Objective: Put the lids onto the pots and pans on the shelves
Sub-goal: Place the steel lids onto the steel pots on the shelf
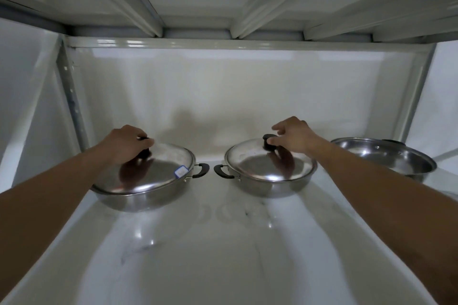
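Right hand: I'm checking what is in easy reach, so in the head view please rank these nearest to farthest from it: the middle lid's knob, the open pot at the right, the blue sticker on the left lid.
From the right hand:
1. Middle lid's knob, touching the fingers.
2. Open pot, to the hand's right, no lid on it.
3. Blue sticker, across on the left lid's right edge.

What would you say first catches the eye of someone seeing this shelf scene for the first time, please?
Two bare arms reach in, the left hand closed over the knob of the left lid and the right hand touching the black knob of the middle lid, each lid on a steel pot. At the far right of the glossy white shelf sits an uncovered pot, half cut off behind the right forearm.
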`<state>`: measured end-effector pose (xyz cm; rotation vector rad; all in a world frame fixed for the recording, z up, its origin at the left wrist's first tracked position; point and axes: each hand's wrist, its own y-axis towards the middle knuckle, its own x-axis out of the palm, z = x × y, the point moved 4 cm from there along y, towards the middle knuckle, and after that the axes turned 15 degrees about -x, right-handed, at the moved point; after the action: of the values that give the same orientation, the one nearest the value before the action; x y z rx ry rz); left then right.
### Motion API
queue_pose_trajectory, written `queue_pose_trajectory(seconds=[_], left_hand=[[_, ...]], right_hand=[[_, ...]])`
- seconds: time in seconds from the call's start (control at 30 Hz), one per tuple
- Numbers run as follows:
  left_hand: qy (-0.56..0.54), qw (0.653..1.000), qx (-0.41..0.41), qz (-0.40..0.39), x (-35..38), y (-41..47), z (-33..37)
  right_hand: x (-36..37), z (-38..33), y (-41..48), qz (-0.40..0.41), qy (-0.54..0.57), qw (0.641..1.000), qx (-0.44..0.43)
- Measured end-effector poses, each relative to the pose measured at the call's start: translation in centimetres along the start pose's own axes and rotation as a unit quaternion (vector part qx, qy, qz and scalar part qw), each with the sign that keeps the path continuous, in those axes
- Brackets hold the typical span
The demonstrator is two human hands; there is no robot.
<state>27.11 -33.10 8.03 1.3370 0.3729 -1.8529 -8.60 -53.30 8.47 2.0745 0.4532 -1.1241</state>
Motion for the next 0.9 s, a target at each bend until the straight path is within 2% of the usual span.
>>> queue_pose_trajectory(seconds=[0.07,0.17,0.2,0.27,0.33,0.4,0.47,0.53,0.57,0.67,0.8,0.9], left_hand=[[-0.002,1.0,-0.015,-0.01,-0.6,-0.8,0.4],[0.008,0.996,0.003,0.092,-2.6,-3.6,2.4],[-0.024,0.991,0.021,0.129,-3.3,-5.5,3.8],[-0.129,0.974,0.113,0.15,-3.5,-10.9,8.1],[-0.194,0.957,0.199,0.084,-1.9,-17.7,13.6],[-0.243,0.94,0.238,-0.034,1.7,-22.8,19.3],[-0.3,0.915,0.199,-0.183,6.9,-25.2,24.6],[-0.356,0.879,0.093,-0.305,12.5,-25.8,29.6],[-0.375,0.863,0.036,-0.337,14.8,-25.9,31.9],[-0.441,0.81,-0.11,-0.371,20.7,-25.4,36.7],[-0.543,0.724,-0.223,-0.363,24.0,-24.3,39.1],[-0.579,0.712,-0.242,-0.316,24.1,-24.3,39.9]], right_hand=[[-3.3,0.2,-1.7,0.025,-0.021,0.999,-0.014],[-9.9,2.1,-5.9,0.074,-0.028,0.997,-0.028],[-12.0,3.0,-7.7,0.077,-0.031,0.996,-0.031],[-15.5,5.9,-12.0,0.074,-0.037,0.996,-0.033],[-18.1,9.5,-16.2,0.068,-0.043,0.997,-0.017],[-19.4,13.4,-19.6,0.017,-0.09,0.996,-0.005],[-19.6,17.6,-21.7,-0.056,-0.143,0.988,0.009],[-19.4,21.4,-23.0,-0.109,-0.152,0.982,0.02],[-19.2,23.0,-23.4,-0.125,-0.146,0.981,0.019],[-18.9,25.9,-23.8,-0.161,-0.121,0.98,-0.009],[-18.9,26.7,-24.4,-0.183,-0.076,0.978,-0.059],[-18.7,26.9,-25.0,-0.187,-0.05,0.977,-0.093]])
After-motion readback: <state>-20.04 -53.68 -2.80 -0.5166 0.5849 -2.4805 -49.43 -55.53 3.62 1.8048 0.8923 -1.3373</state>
